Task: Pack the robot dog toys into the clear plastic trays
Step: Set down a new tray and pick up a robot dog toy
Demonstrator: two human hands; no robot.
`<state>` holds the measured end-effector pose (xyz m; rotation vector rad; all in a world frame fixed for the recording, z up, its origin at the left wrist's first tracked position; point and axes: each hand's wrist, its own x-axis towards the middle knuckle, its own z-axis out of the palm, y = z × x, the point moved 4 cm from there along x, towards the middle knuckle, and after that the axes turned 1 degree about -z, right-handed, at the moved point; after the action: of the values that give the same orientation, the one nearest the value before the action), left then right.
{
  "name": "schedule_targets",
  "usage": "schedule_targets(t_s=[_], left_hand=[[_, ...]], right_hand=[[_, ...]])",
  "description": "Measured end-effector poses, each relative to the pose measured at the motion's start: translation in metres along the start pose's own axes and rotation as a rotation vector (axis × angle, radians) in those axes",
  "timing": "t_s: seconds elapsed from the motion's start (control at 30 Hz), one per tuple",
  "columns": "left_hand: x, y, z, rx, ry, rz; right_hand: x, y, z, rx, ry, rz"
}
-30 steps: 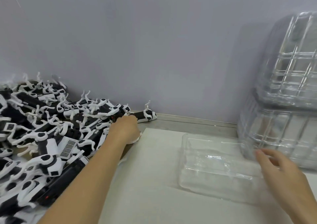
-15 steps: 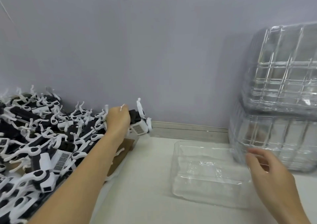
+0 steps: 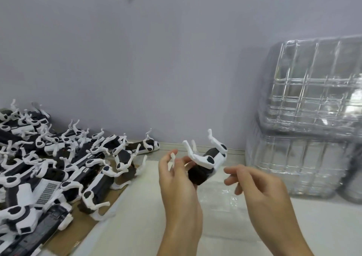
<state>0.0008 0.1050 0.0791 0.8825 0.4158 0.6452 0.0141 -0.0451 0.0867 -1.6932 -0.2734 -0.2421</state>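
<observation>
Toy [image 3: 207,162] sits legs-up in left hand [image 3: 177,179], fingers curled round it, above tray [image 3: 231,199], prob. for orienting. Right hand [image 3: 260,187] beside toy, fingers loose, holding nothing.

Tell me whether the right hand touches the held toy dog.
Apart. The head view shows a gap of table between the right hand fingertips and the toy dog, which the left hand grips.

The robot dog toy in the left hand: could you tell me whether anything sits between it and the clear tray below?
Nothing visible does. The left hand grips the robot dog toy above the clear tray; the right hand hovers beside it, not beneath.
</observation>
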Motion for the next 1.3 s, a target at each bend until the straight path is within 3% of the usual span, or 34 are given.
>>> schedule_targets(t_s=[0.17,0.27,0.37,0.43,0.57,0.63,0.73,0.87,1.3], left_hand=[[-0.019,-0.005,0.019,0.181,-0.279,0.135],[-0.022,-0.001,0.025,0.294,-0.484,0.253],[-0.018,0.000,0.023,0.370,-0.664,0.272],[-0.013,0.001,0.019,0.367,-0.684,0.253],[0.002,0.008,0.008,0.388,-0.476,0.265],[0.006,0.011,0.003,0.381,-0.444,0.211],[0.009,0.015,-0.001,0.346,-0.512,0.114],[0.009,0.019,0.002,0.392,-0.652,0.073],[0.013,0.009,-0.002,0.279,-0.672,0.054]], right_hand=[[0.003,0.005,0.006,0.261,-0.180,0.250],[0.004,0.010,0.000,0.545,-0.186,0.381],[0.005,0.015,-0.008,0.640,-0.186,0.422],[0.006,0.019,-0.012,0.590,-0.194,0.410],[0.007,0.024,-0.020,0.400,-0.221,0.338],[0.006,0.016,-0.021,0.250,-0.301,0.241],[0.004,0.003,-0.022,-0.011,-0.360,0.090],[0.003,-0.011,-0.022,-0.203,-0.273,-0.076],[0.002,-0.013,-0.020,-0.408,-0.122,-0.356]])
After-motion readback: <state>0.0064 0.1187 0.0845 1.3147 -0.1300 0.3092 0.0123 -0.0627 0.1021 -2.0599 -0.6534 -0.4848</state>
